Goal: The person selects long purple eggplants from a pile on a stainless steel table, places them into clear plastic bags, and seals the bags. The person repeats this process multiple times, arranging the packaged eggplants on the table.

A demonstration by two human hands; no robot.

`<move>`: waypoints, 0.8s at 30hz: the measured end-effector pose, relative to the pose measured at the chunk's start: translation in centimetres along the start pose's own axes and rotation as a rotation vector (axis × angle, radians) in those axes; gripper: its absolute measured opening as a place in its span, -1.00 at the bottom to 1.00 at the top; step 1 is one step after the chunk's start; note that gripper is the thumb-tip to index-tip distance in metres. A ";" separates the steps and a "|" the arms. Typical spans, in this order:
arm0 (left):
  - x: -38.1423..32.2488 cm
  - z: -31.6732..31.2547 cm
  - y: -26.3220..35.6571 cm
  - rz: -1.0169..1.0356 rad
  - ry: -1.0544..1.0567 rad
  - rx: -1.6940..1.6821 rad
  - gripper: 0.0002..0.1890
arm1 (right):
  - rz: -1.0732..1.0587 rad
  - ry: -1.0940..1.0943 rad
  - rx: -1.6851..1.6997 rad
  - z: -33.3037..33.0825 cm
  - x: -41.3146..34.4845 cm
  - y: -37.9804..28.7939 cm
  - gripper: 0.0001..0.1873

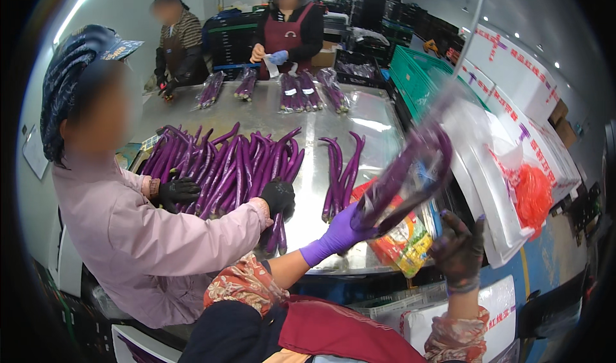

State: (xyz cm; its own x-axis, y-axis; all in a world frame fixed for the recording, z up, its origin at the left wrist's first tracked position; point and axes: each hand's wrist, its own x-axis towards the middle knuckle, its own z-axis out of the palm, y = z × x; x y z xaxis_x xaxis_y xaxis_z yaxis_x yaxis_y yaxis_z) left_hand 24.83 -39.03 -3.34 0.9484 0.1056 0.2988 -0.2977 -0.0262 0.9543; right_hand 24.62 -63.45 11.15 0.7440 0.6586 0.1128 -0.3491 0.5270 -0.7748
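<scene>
My left hand (344,230), in a purple glove, grips the lower end of a clear plastic bag of long purple eggplants (404,170), which is raised and tilted to the upper right, its top blurred. My right hand (457,247), in a dark stained glove, is apart from the bag at the right, fingers spread, holding nothing. A small group of loose eggplants (341,175) lies on the steel table (313,136) beyond my left hand. Left of it is a large heap of eggplants (226,170). A red and yellow printed plastic package (404,242) lies partly under the raised bag.
A co-worker in a pink jacket (178,238) reaches over the heap with black gloves. Two other people stand across the table, near several bagged eggplant bundles (293,93). White foam boxes (519,122), a green crate (418,79) and a red plastic bag (532,197) are at the right.
</scene>
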 end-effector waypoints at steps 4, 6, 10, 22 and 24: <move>1.7 -2.3 4.7 -0.240 -0.179 -0.455 -0.59 | -0.144 0.104 -0.680 -4.6 5.1 8.6 -0.40; 2.3 -3.6 4.2 -0.327 -0.133 -0.663 -0.60 | 0.126 0.066 -0.836 -2.3 6.7 12.0 -0.53; 3.6 -6.7 2.2 -0.465 -0.054 -0.624 -0.53 | 0.092 0.107 -0.535 -1.8 10.9 15.9 -0.51; 16.1 -21.6 -1.4 -0.416 0.323 -0.821 -0.65 | 0.114 0.144 -0.035 -2.4 27.4 18.0 -0.60; 17.4 -27.7 -1.4 -0.432 0.387 -0.848 -0.59 | 0.166 0.192 0.111 -4.2 27.5 19.0 -0.62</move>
State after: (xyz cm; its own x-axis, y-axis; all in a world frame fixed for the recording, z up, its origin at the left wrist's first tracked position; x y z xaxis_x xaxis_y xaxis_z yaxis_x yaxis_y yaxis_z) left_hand 38.77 -9.65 0.35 0.9375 0.2567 -0.2351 -0.0605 0.7854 0.6160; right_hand 40.82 -37.53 -3.09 0.7619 0.6328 -0.1378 -0.5277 0.4832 -0.6986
